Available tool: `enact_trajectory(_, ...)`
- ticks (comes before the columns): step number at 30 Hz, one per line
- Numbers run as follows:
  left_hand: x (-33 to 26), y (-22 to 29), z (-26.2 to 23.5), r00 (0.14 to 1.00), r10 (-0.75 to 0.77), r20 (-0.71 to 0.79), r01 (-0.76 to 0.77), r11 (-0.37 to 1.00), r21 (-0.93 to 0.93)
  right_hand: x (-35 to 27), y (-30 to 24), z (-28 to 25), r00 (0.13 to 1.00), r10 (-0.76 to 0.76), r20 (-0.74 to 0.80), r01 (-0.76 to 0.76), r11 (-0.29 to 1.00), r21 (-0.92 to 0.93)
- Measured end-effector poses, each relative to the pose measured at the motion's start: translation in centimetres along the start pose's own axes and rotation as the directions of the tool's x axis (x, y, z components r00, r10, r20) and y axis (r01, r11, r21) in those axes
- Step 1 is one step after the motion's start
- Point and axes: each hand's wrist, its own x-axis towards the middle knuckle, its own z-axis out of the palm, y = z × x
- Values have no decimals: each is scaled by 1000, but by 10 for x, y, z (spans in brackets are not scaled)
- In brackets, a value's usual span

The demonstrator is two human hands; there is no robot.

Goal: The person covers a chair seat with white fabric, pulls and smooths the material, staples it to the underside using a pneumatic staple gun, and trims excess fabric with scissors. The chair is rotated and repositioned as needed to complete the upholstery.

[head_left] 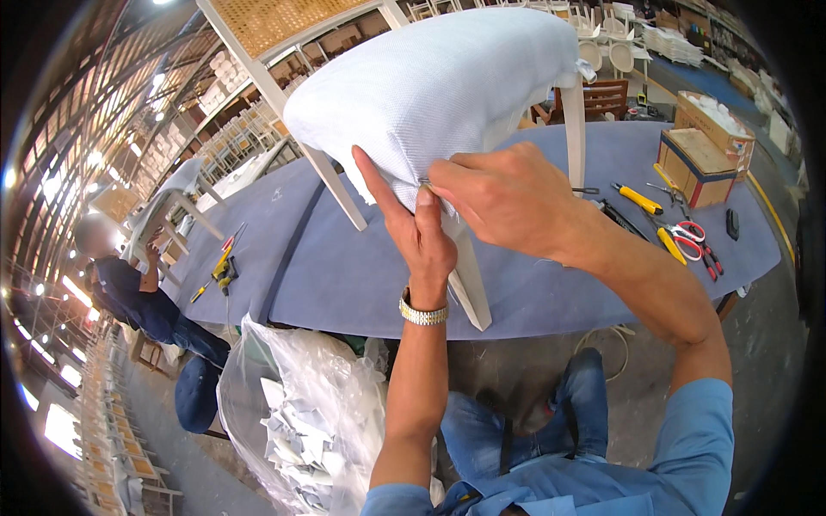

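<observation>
- Lay on its side on the blue-covered workbench (pixel 361 275): a white chair (pixel 447 95), padded seat tipped toward the viewer so the underside edge could be reached.
- Left hand (pixel 419 232): thumb spread wide, fingers pressed up against the pale fabric (pixel 413 112) at the seat's lower edge, apparently to keep it taut.
- Right hand (pixel 508 198): closed in a pinch on the same fabric edge, just beside the left fingertips; a small metal piece showed there, too small to tell.
- Lay within reach on the right: yellow-handled tools (pixel 638 199) and red-handled scissors (pixel 693 236).
- Below the bench: a clear bag of scraps (pixel 301 413).
</observation>
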Motion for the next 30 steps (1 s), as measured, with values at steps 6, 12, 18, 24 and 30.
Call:
enact_trajectory(6, 4, 0, 2, 997, -71, -32, 67, 993, -92, -8, 9, 9, 994, 60, -95, -54, 997, 63)
enact_trajectory(12, 11, -5, -12, 970, -245, -4, 242, 961, -133, -86, 35, 16, 898, 437, -55, -404, 865, 297)
enact_trajectory(18, 31, 30, -4, 929, -365, 52, 340, 902, 267, -244, 102, 124, 743, 651, 155, -668, 738, 101)
enact_trajectory(24, 26, 27, -8, 956, -285, 69, 245, 907, 342, -153, 87, 154, 736, 659, -157, -471, 665, 580)
enact_trajectory(30, 11, 30, -5, 907, -422, 3, 411, 886, 214, -22, 12, 93, 493, 779, 387, -234, -310, 922)
